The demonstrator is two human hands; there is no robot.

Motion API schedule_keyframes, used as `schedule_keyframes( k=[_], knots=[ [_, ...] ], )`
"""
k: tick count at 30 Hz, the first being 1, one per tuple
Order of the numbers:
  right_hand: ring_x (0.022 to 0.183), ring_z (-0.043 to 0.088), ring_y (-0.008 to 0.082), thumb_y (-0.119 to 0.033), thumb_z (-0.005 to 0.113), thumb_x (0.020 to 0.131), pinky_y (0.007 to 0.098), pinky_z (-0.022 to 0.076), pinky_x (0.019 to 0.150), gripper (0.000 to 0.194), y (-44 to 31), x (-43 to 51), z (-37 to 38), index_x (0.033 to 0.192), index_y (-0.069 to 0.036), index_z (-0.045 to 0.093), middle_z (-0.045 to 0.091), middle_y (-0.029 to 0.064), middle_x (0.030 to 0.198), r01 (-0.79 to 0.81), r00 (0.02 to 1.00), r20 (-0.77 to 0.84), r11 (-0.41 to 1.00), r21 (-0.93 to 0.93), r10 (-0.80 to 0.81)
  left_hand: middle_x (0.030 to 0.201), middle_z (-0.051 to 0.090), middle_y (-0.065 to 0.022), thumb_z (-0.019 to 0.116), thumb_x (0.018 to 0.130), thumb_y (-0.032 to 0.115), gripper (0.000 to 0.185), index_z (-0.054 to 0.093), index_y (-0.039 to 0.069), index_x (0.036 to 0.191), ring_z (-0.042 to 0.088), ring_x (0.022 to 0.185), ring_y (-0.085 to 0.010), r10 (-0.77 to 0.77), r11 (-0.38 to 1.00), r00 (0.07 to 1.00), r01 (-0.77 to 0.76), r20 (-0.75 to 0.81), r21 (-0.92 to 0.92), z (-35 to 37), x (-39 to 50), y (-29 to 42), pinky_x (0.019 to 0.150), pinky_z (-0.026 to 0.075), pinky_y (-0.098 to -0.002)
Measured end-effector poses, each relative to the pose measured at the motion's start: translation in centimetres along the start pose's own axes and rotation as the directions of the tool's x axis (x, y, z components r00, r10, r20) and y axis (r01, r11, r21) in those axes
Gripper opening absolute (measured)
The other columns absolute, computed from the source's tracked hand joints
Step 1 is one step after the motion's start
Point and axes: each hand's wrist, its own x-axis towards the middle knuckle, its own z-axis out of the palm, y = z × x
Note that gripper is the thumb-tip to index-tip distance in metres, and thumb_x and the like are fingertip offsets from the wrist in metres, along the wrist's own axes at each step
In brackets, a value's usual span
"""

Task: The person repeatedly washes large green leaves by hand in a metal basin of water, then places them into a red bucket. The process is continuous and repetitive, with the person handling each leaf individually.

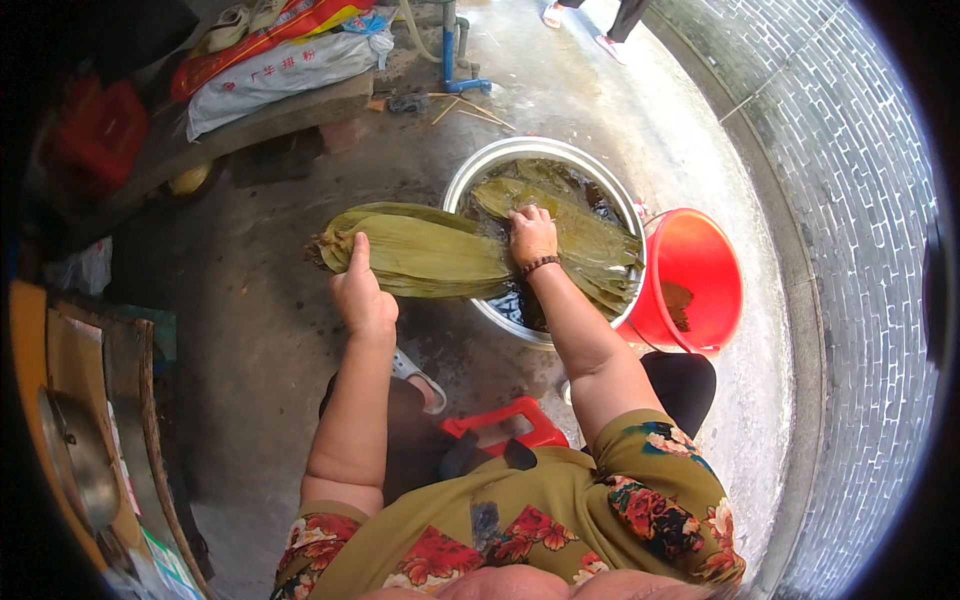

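My left hand (pixel 365 294) grips a thick bundle of long green leaves (pixel 435 255) near its stem end, thumb on top. The bundle lies almost level, its tips reaching over the rim of a round metal basin (pixel 459 180). Beyond those tips, my right hand (pixel 534 238), with a beaded bracelet at the wrist, is over the basin with its fingers bent down on the leaves. Whether it grips any leaf cannot be told. More wet leaves (pixel 585 232) lie in dark water in the basin, some against its right rim.
A red bucket (pixel 694 262) with something brown inside stands right of the basin. A red plastic stool (pixel 540 424) is beneath me. Sacks (pixel 289 71) lie on a ledge at upper left, beside blue pipes (pixel 450 67). Another person's legs (pixel 624 22) show at the top. A brick wall (pixel 862 225) runs along the right.
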Motion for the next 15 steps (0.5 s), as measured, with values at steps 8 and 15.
schedule_keyframes(
  k=[8, 15],
  knots=[
    [0.08, 0.064, 0.033, -0.019, 0.07, 0.078, 0.0412, 0.0514, 0.074, 0.006, 2.9, 1.0, 1.7, 0.078, -0.013, 0.071, 0.068, 0.0115, 0.085, -0.301, 0.953, 0.12, 0.842, 0.448, 0.277, 0.118, 0.062, -0.0113, 0.067, 0.091, 0.013, 0.033, 0.059, -0.007, 0.117, 0.06, 0.102, -0.0204, -0.053, 0.998, 0.997, 0.054, -0.055, 0.028, 0.9, -0.6, 0.8, 0.086, 0.051, -0.0355],
    [0.104, 0.064, 0.0191, -0.009, 0.051, 0.099, 0.0304, 0.0488, 0.092, 0.026, -6.8, 0.8, -6.2, 0.121, -0.003, 0.063, 0.068, 0.0126, 0.114, -0.035, 0.978, -0.111, 0.66, 0.751, 0.179, 0.116, 0.063, -0.0112, 0.07, 0.089, 0.017, 0.037, 0.059, -0.007, 0.116, 0.061, 0.102, -0.0209, -0.037, 0.999, 0.999, 0.037, -0.02, -0.006, 0.2, 0.3, -0.1, 0.087, 0.051, -0.0352]
  ],
)
